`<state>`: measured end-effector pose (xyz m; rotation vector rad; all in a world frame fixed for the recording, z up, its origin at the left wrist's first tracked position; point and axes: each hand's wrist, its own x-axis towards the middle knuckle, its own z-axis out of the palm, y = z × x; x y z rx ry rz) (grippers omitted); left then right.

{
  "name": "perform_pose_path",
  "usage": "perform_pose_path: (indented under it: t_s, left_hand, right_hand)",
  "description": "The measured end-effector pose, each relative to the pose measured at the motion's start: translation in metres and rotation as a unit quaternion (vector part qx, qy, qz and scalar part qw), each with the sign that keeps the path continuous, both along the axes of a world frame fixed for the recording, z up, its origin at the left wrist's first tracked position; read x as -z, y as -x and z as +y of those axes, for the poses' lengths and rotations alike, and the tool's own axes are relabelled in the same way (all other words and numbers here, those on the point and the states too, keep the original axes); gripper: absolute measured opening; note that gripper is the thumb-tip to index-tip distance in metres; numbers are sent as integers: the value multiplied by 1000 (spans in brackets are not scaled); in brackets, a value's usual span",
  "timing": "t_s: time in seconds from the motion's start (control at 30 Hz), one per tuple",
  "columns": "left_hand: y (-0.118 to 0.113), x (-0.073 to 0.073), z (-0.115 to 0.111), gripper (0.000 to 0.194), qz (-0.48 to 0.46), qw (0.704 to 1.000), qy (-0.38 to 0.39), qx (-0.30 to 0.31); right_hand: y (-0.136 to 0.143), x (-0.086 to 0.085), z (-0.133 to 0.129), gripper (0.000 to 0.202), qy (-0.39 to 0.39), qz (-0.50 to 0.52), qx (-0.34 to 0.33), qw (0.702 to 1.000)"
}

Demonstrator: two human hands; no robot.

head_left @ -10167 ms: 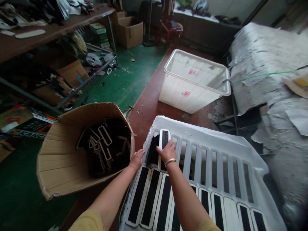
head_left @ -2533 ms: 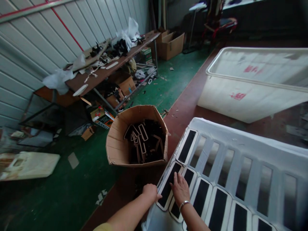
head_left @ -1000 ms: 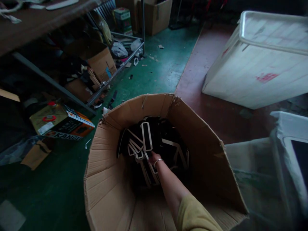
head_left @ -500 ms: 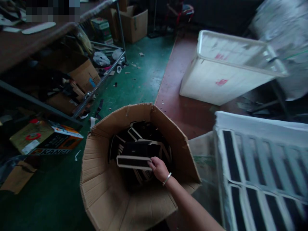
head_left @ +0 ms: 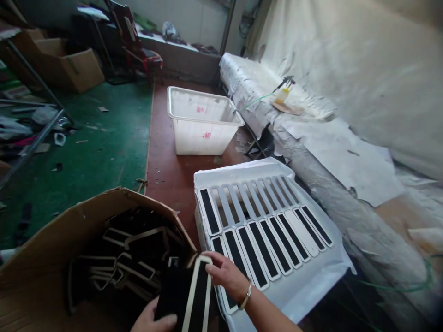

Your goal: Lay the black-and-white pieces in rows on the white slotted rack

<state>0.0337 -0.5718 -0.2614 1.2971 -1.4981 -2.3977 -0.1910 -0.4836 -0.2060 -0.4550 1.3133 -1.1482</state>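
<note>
By the box [head_left: 38, 260], you have a black panel [head_left: 173, 288] and a white-rimmed strip [head_left: 200, 299] in hand.
Jumbled strips [head_left: 100, 263] lie in the box; your left hand [head_left: 154, 320] closes thumb and fingers on the panel; your right hand [head_left: 226, 276] pinches the tilted strip's upper end. Whether panel and strip join, I cannot tell. Rightward, the rack [head_left: 290, 295] bears a front row [head_left: 258, 256] and one back-left strip [head_left: 209, 212].

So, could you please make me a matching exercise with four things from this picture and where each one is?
1. Silver bangle
2. White tub
3. Yellow container
4. White-rimmed panel nearest the camera

A. On the red-brown floor
B. Gripped at its top end by the right hand
C. On the covered bench
D. Around the wrist

Pairs: 1-D, 2-A, 3-C, 4-B
</note>
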Motion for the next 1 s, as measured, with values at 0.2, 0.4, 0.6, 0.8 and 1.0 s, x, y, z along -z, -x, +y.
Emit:
perform_pose_path:
  t_s: [0.2, 0.4, 0.6, 0.8, 1.0]
  left_hand:
    - [161, -22, 32, 53, 86, 994, 9, -67]
    - [267, -5, 42, 53, 73, 991, 68, -93]
    - [337, 38, -2, 66, -55, 953, 294, -45]
    - [361, 80, -57, 52, -123, 861, 492, 36]
    - [344, 109, -103, 52, -140, 774, 576, 223]
  right_hand:
    - [51, 32, 49, 70, 25, -67, 79, 994]
    - [170, 29, 61, 67, -10, 63, 60, 996]
    - [244, 66, 21, 70, -70, 314, 177, 930]
    - [247, 116, -52, 85, -169, 506, 159, 831]
    - [227, 137, -85, 93, -205, 623, 98, 749]
